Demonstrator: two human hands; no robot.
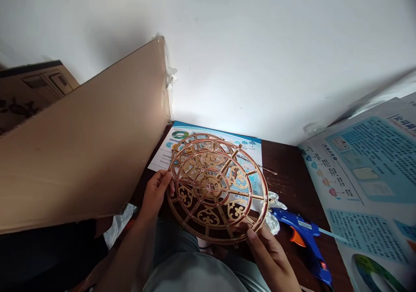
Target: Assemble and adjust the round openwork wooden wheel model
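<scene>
A round, wheel-like openwork frame (210, 187) in gold and copper tones is held tilted over the table. Spokes, concentric rings and scrollwork panels fill it. My left hand (156, 192) is closed on its left rim, thumb on top. The near right rim sits between the thumb and fingers of my right hand (269, 251). Through the gaps, similar golden openwork (190, 142) shows behind or beneath; whether it is a separate piece I cannot tell. Under it lies a printed sheet (159, 157). A blue glue gun (308, 231) with an orange trigger rests right of the frame.
A large cardboard panel (107, 127) stands at the left, against a white wall (240, 58). Printed boards (370, 175) with blue text panels lean on the right. Crumpled clear plastic (274, 227) lies by the glue gun on the dark table (286, 166).
</scene>
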